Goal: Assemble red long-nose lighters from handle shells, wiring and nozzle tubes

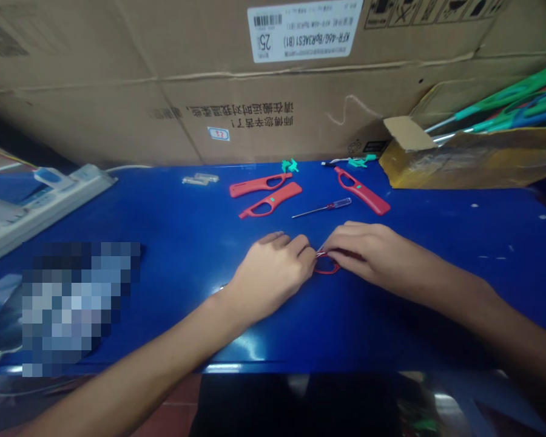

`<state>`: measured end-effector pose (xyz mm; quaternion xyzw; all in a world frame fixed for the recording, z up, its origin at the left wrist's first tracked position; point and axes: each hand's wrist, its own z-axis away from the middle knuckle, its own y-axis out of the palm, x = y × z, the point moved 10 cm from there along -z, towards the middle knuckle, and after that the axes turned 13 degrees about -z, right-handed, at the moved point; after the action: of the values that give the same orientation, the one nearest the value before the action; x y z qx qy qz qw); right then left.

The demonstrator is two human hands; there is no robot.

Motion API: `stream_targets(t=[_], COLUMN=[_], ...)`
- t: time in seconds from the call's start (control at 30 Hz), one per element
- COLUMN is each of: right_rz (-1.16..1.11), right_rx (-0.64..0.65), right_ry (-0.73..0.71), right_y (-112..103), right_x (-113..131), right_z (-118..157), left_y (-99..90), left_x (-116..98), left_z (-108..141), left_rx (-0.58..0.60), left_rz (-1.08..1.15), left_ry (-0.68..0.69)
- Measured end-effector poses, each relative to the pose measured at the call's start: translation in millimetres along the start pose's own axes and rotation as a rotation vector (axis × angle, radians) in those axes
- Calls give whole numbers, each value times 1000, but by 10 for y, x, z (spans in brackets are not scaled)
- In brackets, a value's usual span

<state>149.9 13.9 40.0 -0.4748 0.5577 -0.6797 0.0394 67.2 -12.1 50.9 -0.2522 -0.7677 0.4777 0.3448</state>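
Bending over a red looped part (327, 272) between our hands;
our left hand (277, 270) curls at its edge, its hold hidden, we cannot tell; our right hand (368, 252) pinches pale wires (320, 254) there; a screwdriver (323, 208) lies beyond.

Through my camera I record glossy blue tabletop (173, 243), matt cardboard box (118, 121), paper label (307, 31), smooth red plastic shells (368, 198), metal screwdriver shaft (309, 212), clear smooth plastic handle (340, 203)

Glossy blue tabletop (164, 224) against printed brown cardboard (118, 109), reddish floor tiles (182, 394) below
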Motion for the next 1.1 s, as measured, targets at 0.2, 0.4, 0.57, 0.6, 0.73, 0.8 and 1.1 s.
stream_targets(t=[0.2, 0.4, 0.57, 0.6, 0.73, 0.8, 1.1], right_rz=[23, 48, 105, 116, 80, 38, -30], right_rx=[-43, -25, -47, -51, -46, -54, -92], right_ry=[40, 29, 20, 26, 50, 68, 46], right_y=[-27, -1, 25, 29, 44, 32, -7], right_x=[-31, 17, 56, 55, 27, 0, -25], right_z=[-15, -10, -26, -30, -38, -35, -53], left_y=[-1, 6, -5, -11, -23, -35, -37], left_x=[-39, -6, -32, -42, -69, -62, -49], left_z=[2, -24, -48, -48, -29, -17, 22], left_rx=[-26, 18, 68, 70, 63, 51, 59], left_rz=[-47, -43, -82, -91, -102, -95, -64], left_ry=[51, 24, 32, 42, 89, 96, 85])
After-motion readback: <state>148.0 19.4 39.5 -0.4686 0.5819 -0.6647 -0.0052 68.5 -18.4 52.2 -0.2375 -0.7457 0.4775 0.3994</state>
